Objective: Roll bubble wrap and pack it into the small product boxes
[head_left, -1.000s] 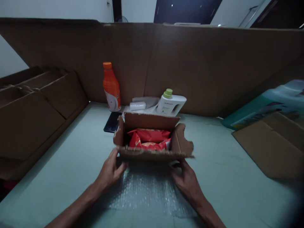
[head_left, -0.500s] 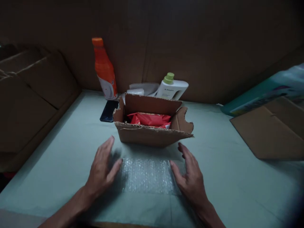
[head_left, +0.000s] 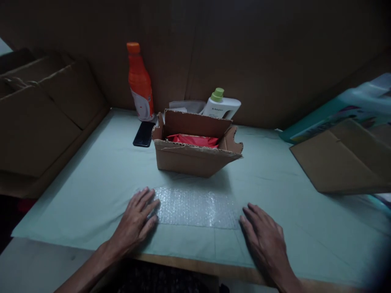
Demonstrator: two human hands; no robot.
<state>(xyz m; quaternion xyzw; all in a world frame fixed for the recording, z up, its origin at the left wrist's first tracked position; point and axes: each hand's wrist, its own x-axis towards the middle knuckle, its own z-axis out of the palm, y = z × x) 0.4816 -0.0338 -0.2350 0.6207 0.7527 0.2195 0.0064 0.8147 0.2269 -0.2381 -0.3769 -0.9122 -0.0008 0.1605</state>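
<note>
A strip of clear bubble wrap [head_left: 195,208] lies flat on the pale green cloth [head_left: 100,203]. At its left end rests my left hand [head_left: 139,217], open, its fingers spread and touching the wrap's edge. My right hand [head_left: 264,236] is open just past the right end, fingers stretched out low over the cloth; whether it touches the wrap I cannot tell. Behind the strip stands an open cardboard box [head_left: 186,160] with torn flaps. Inside it shows a red packet [head_left: 194,141], mostly hidden by the front wall.
Behind the box stand an orange bottle [head_left: 140,85] and a white bottle with a green cap [head_left: 220,106]. A black phone [head_left: 143,135] lies left of the box. Large cardboard [head_left: 39,126] fills the left side; a teal container [head_left: 324,118] and a cardboard piece [head_left: 339,156] are at right.
My right hand has moved right, away from the wrap's middle. My left hand has come down onto the wrap's left end. The view has shifted, showing the table's front edge.
</note>
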